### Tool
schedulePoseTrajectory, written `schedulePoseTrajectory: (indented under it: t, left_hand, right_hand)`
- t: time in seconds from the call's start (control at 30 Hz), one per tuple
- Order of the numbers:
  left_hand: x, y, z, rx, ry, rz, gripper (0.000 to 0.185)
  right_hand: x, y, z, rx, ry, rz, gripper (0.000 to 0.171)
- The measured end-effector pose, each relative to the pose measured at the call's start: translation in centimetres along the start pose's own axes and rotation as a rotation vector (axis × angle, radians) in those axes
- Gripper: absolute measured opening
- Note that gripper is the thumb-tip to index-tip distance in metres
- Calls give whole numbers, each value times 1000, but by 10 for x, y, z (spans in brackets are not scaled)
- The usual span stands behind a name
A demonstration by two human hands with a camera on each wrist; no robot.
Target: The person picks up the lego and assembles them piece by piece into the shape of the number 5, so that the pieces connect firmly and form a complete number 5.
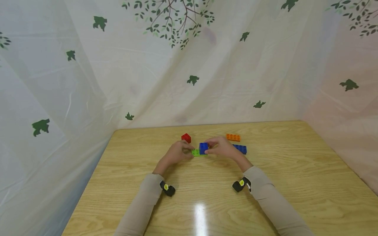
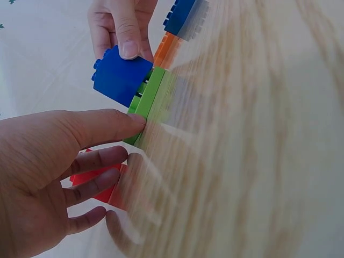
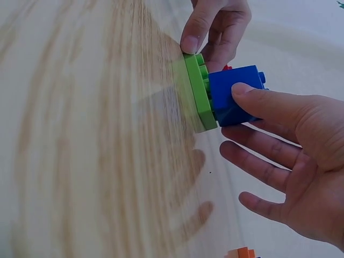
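A flat light-green toy building brick (image 1: pixel 195 152) lies on the table, studs up. My left hand (image 1: pixel 178 152) pinches its left end between thumb and forefinger, the other fingers spread apart. Over the right part of the green brick is a taller blue brick (image 3: pixel 234 92), which my right hand (image 1: pixel 222 148) grips between its thumb and fingers. In the left wrist view this blue brick (image 2: pixel 121 77) leans at an angle to the green one, its lower edge right at the green studs.
Just behind my left hand sits a red brick (image 1: pixel 186 138). A flat orange brick (image 1: pixel 233 137) lies at the back right, and a long dark-blue brick (image 1: pixel 240 149) lies beside my right wrist. Behind the wooden table (image 1: pixel 295 157) hangs a pale patterned curtain (image 1: pixel 159 98).
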State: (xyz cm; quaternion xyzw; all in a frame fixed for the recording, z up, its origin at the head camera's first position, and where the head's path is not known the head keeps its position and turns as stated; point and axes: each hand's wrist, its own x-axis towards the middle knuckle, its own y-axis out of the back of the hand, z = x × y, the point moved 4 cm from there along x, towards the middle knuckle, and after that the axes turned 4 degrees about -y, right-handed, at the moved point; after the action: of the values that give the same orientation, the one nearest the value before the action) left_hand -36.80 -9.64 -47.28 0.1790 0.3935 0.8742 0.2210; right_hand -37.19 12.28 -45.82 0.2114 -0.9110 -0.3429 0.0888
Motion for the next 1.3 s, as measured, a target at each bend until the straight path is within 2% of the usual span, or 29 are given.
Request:
schedulePoseTrajectory:
  t: [0.57, 1.3]
  left_hand:
    - [1, 0, 0, -13, 7, 4, 30]
    - [1, -2, -2, -9, 5, 0, 30]
  right_hand:
    - [0, -1, -4, -23, 34, -10, 47]
    - [-2, -3, -4, -6, 27, -41, 47]
